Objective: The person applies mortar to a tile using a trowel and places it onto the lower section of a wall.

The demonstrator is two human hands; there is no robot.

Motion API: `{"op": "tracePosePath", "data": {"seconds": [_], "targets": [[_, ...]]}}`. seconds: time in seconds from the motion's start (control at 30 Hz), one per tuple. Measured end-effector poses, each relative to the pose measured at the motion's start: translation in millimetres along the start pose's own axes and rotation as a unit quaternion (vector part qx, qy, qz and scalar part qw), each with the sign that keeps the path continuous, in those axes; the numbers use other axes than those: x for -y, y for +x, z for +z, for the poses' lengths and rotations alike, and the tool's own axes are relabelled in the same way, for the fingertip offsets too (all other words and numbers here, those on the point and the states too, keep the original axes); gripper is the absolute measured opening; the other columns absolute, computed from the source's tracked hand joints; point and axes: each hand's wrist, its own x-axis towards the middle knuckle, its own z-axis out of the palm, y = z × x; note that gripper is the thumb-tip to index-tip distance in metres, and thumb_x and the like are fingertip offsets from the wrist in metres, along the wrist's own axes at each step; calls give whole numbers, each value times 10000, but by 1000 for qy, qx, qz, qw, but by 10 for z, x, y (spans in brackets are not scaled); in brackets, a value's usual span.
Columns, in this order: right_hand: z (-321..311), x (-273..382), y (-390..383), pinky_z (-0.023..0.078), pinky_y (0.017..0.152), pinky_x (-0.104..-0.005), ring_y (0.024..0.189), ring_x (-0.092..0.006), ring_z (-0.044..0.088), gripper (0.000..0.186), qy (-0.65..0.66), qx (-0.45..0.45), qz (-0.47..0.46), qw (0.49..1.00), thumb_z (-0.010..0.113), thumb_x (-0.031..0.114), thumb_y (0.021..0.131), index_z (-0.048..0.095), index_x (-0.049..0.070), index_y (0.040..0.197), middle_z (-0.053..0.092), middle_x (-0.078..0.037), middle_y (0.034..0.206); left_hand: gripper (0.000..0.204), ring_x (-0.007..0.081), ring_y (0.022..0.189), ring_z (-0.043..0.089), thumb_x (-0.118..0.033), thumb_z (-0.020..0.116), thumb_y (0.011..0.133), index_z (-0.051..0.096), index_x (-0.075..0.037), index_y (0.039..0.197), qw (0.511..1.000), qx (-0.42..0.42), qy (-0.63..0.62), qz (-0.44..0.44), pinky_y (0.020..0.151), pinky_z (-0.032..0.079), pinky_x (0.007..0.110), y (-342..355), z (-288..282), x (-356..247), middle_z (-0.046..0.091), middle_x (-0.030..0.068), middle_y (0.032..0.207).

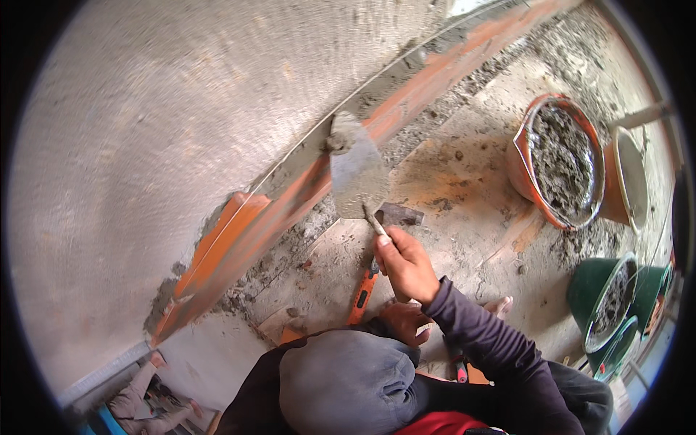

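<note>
My right hand [407,265] is closed round the handle of a broad trowel [360,177]. Its grey blade reaches to the low wall of orange bricks [406,109], and a lump of wet mortar [341,135] clings near the blade's tip. A taut string [296,148] runs along the bricks, beside a band of mortar. Lower down, my left hand [404,321] is near my knee, partly covered by my right forearm; its fingers look bent, but their grip is unclear. A hammer [401,214] lies on the floor beyond my right hand.
An orange bucket of mortar [562,163] stands at the right, beside another orange bucket [629,177]. Green buckets [602,290] sit nearer. An orange-and-black tool [362,293] lies by my knee. Mortar crumbs litter the floor. Another person [145,402] is at lower left.
</note>
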Motion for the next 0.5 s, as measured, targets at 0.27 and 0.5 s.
{"op": "tracePosePath", "data": {"seconds": [0.27, 0.5], "targets": [[409, 274, -396, 463, 663, -259, 727, -93, 530, 137, 93, -92, -140, 981, 518, 102, 995, 508, 17, 1102, 542, -28, 841, 304, 310, 822, 663, -283, 644, 809, 619, -124, 1067, 1000, -17, 10, 2, 737, 500, 519, -71, 42, 59, 672, 99, 884], [806, -1, -353, 404, 628, -246, 722, -89, 470, 83, 3, -102, -97, 990, 576, 80, 980, 507, 44, 1008, 511, -15, 806, 303, 311, 838, 657, -284, 649, 805, 613, -123, 1060, 999, -30, 20, 6, 745, 502, 519, -67, 60, 21, 669, 94, 895]]}}
